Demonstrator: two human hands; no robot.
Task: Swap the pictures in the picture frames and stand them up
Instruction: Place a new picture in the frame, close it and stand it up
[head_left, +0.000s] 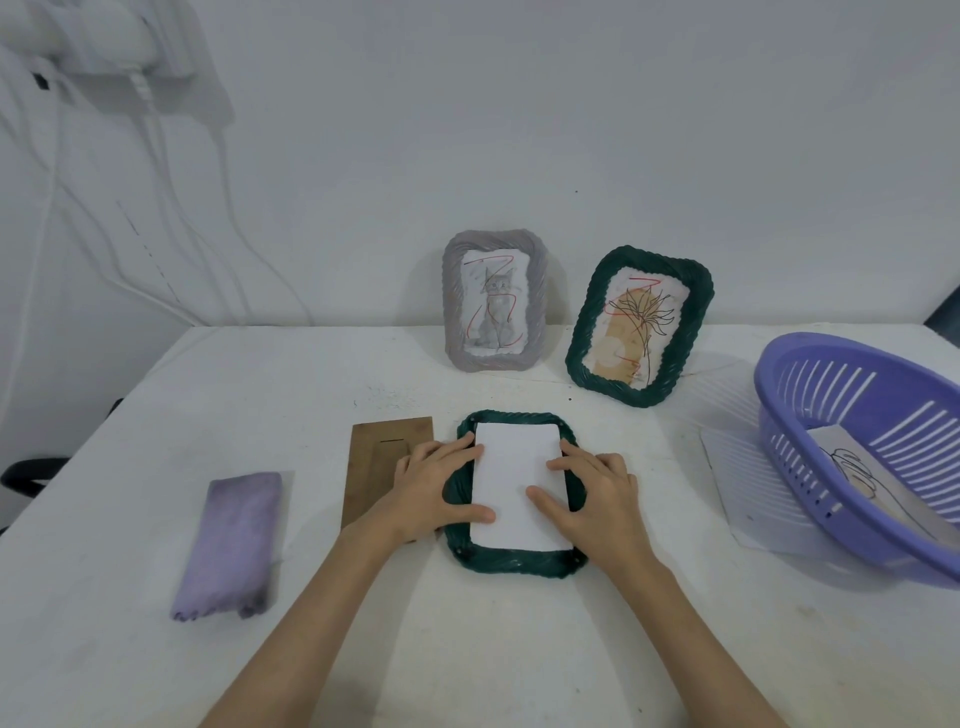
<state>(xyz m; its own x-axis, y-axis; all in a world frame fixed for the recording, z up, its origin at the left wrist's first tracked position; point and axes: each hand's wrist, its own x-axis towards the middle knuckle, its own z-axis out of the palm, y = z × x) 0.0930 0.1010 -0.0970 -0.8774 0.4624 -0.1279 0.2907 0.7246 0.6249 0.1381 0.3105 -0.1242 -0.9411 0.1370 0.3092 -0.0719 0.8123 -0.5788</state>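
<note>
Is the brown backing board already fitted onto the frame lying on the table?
No. The backing board lies on the table left of the flat green frame, whose back shows bare white paper under both hands.

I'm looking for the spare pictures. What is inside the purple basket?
Through the slots of the purple basket a sheet with a line drawing lies inside. The basket wall hides most of it, so more sheets beneath cannot be ruled out.

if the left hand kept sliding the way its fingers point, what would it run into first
The left hand points right across the white sheet in the flat green frame. It would likely meet the right hand first, whose fingers lie on the same sheet.
</note>
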